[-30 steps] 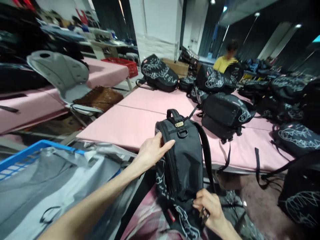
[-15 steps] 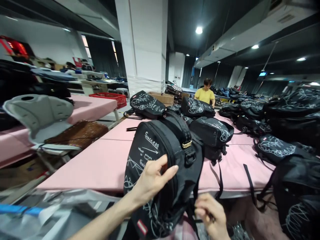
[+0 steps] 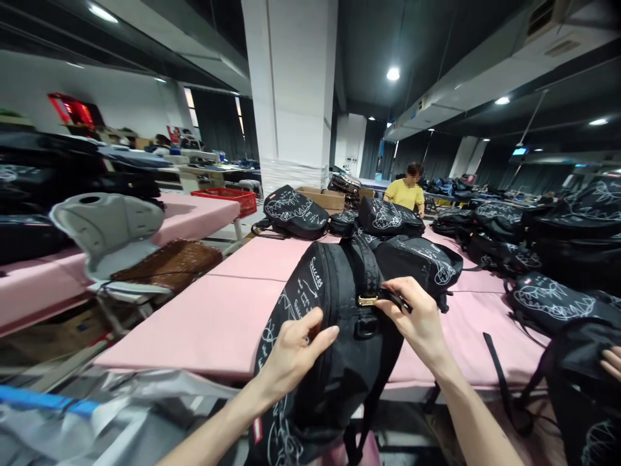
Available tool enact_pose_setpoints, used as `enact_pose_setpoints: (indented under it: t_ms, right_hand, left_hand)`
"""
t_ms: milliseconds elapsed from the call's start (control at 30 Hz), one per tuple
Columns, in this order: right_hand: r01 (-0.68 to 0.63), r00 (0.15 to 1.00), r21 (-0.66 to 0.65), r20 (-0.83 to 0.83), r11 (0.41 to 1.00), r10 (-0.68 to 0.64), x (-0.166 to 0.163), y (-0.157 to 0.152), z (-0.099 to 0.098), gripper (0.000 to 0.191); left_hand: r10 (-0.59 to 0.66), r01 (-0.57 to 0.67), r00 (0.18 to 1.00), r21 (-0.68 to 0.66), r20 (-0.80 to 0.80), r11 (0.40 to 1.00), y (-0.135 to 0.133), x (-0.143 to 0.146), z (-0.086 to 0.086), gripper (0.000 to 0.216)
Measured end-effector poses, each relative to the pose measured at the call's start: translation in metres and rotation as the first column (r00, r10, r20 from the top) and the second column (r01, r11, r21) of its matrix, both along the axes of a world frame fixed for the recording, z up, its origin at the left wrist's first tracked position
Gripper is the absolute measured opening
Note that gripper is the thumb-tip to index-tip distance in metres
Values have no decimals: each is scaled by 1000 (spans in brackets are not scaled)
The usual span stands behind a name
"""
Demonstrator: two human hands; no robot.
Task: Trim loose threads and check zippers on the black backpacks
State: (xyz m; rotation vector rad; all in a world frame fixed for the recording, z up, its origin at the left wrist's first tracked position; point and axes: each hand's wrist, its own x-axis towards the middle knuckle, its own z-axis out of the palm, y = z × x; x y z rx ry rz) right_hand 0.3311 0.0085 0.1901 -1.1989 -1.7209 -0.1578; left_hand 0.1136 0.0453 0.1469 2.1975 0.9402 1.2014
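A black backpack (image 3: 339,362) with white lettering and scribbled drawings stands upright in front of me at the table's near edge. My left hand (image 3: 298,349) is at its front panel beside the zipper, thumb and index finger apart with nothing visible between them. At the top handle, my right hand (image 3: 412,314) is closed around a small black tool (image 3: 398,300), its exact kind partly hidden by the fingers. Those fingertips are right at the gold metal plate (image 3: 367,301) at the base of the handle. Below the plate sits a black buckle loop (image 3: 365,327).
More black backpacks (image 3: 295,212) lie on the pink table (image 3: 204,323), with a pile at the right (image 3: 572,226). Another person's hand (image 3: 612,362) rests on a backpack at the right edge. A person in yellow (image 3: 405,193) stands behind. A grey chair (image 3: 111,233) is left.
My right hand has risen from low beside the backpack to the gold plate at its handle. My left hand stays at the front panel. The view has shifted slightly left.
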Motion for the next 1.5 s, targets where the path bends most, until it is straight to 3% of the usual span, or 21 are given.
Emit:
enact_pose_setpoints:
  t_ms: [67, 133, 167, 233, 333, 433, 533, 633, 733, 867, 967, 1100, 1500]
  right_hand:
    - [18, 1000, 21, -7, 1000, -18, -3, 0, -3, 8]
    - [10, 1000, 40, -11, 999, -10, -6, 1, -6, 7]
    - [-1, 1000, 44, -13, 999, 2, -8, 2, -6, 8]
    - [-31, 999, 47, -14, 998, 32, -12, 3, -4, 9]
    - [-58, 998, 50, -1, 997, 59, -18, 3, 2, 13]
    - [-76, 997, 39, 23, 996, 75, -24, 2, 7, 13]
    - [-95, 995, 19, 45, 995, 94, -25, 1, 8, 14]
    - [-55, 995, 6, 86, 998, 55, -22, -4, 9, 12]
    - [86, 983, 43, 160, 995, -92, -23, -14, 11, 35]
    - [97, 942, 157, 304, 983, -142, -36, -23, 12, 12]
    - [80, 893, 257, 410, 963, -183, -48, -23, 14, 8]
    - [86, 839, 291, 495, 953, -227, -57, -19, 18, 11]
    - [16, 827, 288, 535, 957, -175, -60, -13, 18, 12]
  left_hand:
    - [47, -47, 999, 36, -4, 998, -2, -2, -1, 34]
    - [141, -144, 990, 173, 27, 974, -6, -3, 3, 23]
    - [186, -190, 982, 285, 40, 939, -9, -5, 7, 15]
    - [258, -226, 966, 535, 16, 814, -13, -7, 21, 15]
    - [317, -86, 934, 758, -164, 646, -15, -12, 45, 14]
    - [353, 26, 888, 798, -296, 602, -12, -14, 62, 14]
    - [389, 58, 841, 776, -377, 628, -5, -13, 66, 17]
    - [369, 5, 854, 714, -368, 700, 2, -11, 63, 18]
    - [341, -81, 896, 650, -284, 756, 6, -12, 60, 19]
    - [299, -99, 920, 587, -255, 804, 6, -16, 61, 20]
    - [251, -81, 936, 540, -248, 838, 4, -18, 61, 20]
    - [228, -87, 948, 508, -222, 857, 2, -20, 61, 20]
    - [222, -92, 949, 476, -224, 874, 2, -30, 59, 18]
